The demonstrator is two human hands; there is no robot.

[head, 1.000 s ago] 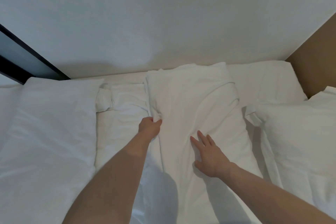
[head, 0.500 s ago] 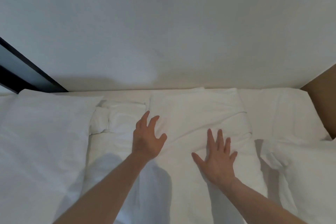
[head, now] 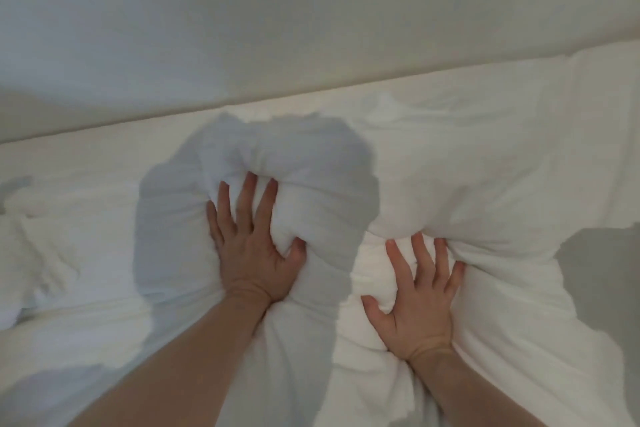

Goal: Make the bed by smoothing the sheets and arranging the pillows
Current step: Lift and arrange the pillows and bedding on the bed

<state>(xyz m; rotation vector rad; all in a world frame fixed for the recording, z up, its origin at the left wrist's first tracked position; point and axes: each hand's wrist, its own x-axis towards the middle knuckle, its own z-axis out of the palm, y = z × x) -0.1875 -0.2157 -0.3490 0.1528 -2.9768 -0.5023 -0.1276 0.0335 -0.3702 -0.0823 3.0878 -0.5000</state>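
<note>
Nearest, the right hand (head: pixel 417 305) presses flat with fingers spread into the white pillow (head: pixel 433 191); a little farther, the left hand (head: pixel 254 253) pushes with straight fingers, thumb dug into a bulge. The pillow lies crumpled across the sheet (head: pixel 76 218) by the wall (head: pixel 311 28). To do this well, the person should likely press outward evenly, driving filling toward the corners, then square it against the wall

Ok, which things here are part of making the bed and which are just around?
Part of the job:
left hand
right hand
white pillow both hands press into
white sheet

Just around:
pale wall
</note>
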